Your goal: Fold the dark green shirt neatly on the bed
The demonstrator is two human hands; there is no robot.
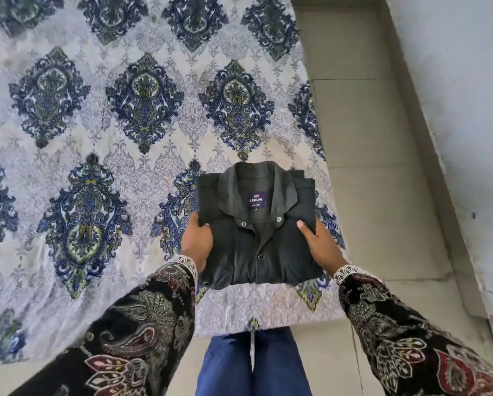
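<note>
Head view, folding nearly complete. You stand at the near corner of the bed (125, 115), which is covered by a pale spread printed with dark blue medallions. The dark green shirt (256, 227) is already reduced to a compact rectangle, collar away from you, front placket and snaps facing up, and the neck label (256, 200) readable inside the open collar. It sits over the spread close to the bed's near edge; whether it rests fully on the cover or is lifted slightly cannot be told from this angle.

Your left hand (196, 241) clasps the shirt's left edge, thumb laid on top and the remaining fingers hidden beneath the cloth. Your right hand (319, 244) mirrors it on the right edge, thumb (304, 228) pressed on the front panel. Both hands are thus clamped on the garment, not free. Holding at opposite sides, roughly level with the upper snaps, probably keeps the stacked layers from sliding apart and the bundle square.

The patterned sleeves (142, 324) reach in from below. Beside the bed runs a bare grey floor (368, 138) and a pale wall (462, 81).

Judged remaining: set the bundle flat, release, and smooth the lower hem, which bulges a little.
</note>
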